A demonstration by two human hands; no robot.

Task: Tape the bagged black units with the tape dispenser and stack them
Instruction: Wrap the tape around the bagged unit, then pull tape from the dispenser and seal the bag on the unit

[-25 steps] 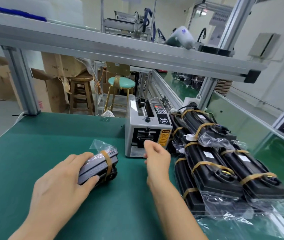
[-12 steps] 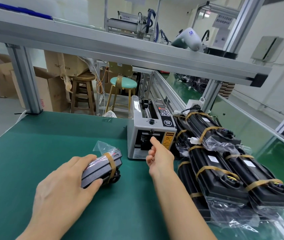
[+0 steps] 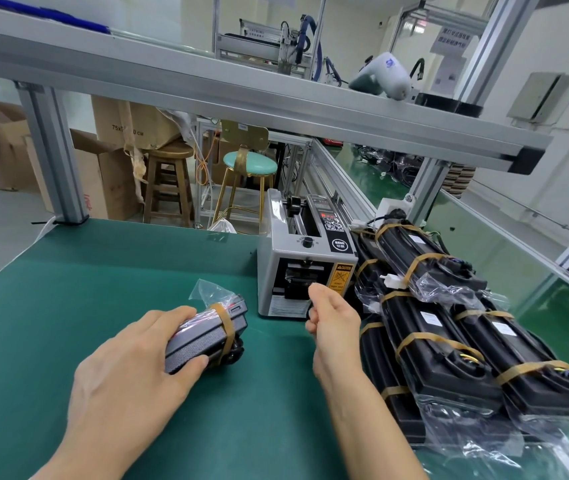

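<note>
Head view: your left hand grips the bagged unit; your right hand, fingers curled, pinches at the dispenser mouth; stack at 3 o'clock.

The tape dispenser carries a yellow warning label on its front with the heading "CAUTION"; the smaller lines under it are too small to read. On its black top panel a round mark says "SEMI". A small red display above it shows digits that cannot be made out. A cardboard box behind the surface is printed "75x" and "0 CM", the middle being hidden. A white sign far back has unreadable characters.
</note>
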